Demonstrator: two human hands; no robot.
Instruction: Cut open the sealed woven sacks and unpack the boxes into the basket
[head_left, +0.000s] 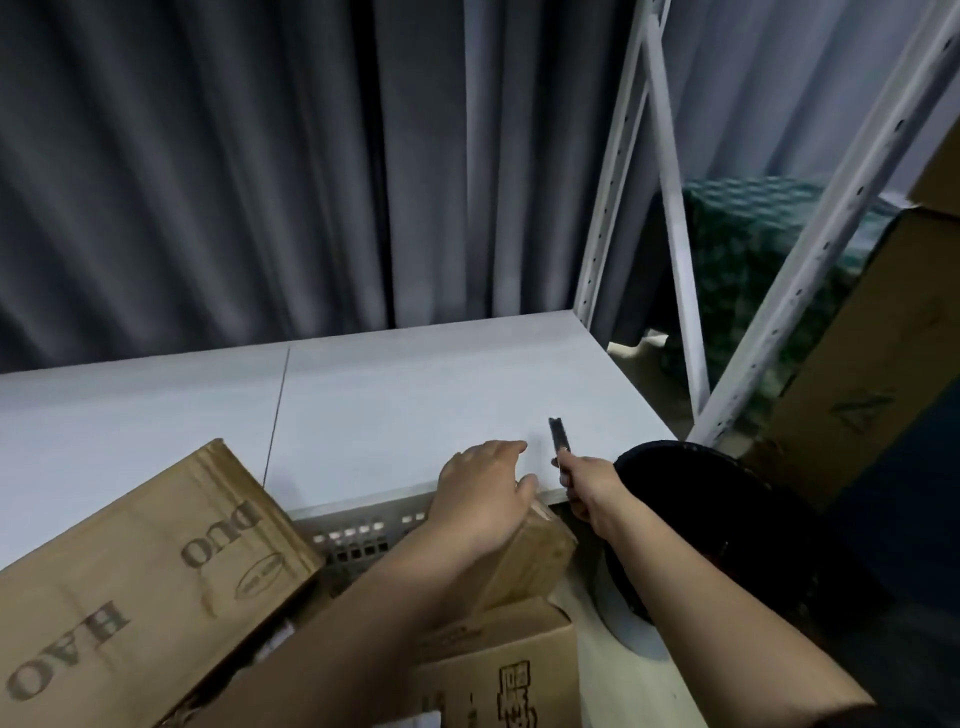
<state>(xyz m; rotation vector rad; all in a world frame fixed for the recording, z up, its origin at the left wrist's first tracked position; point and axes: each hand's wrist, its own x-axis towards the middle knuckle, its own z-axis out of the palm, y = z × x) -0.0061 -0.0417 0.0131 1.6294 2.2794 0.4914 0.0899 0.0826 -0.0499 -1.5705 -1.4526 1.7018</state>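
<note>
My right hand (587, 486) grips a dark utility knife (559, 439) whose tip points away over the front edge of the white table (389, 395). My left hand (483, 488) lies open with its fingers over the table edge and its palm above a brown cardboard box (524, 561). That box stands tilted in the grey perforated basket (358, 535) below the table edge. A large brown box printed "DUO HAO" (135, 577) leans at the left over the basket. Another printed cardboard box (498, 670) sits at the bottom centre. No woven sack is visible near my hands.
A black round bin (727, 525) stands right of my right arm. A white metal shelf frame (670, 208) rises at the right, with a green patterned bundle (748, 291) behind it and big cardboard boxes (872, 353) on it. Grey curtains (260, 156) hang behind the table.
</note>
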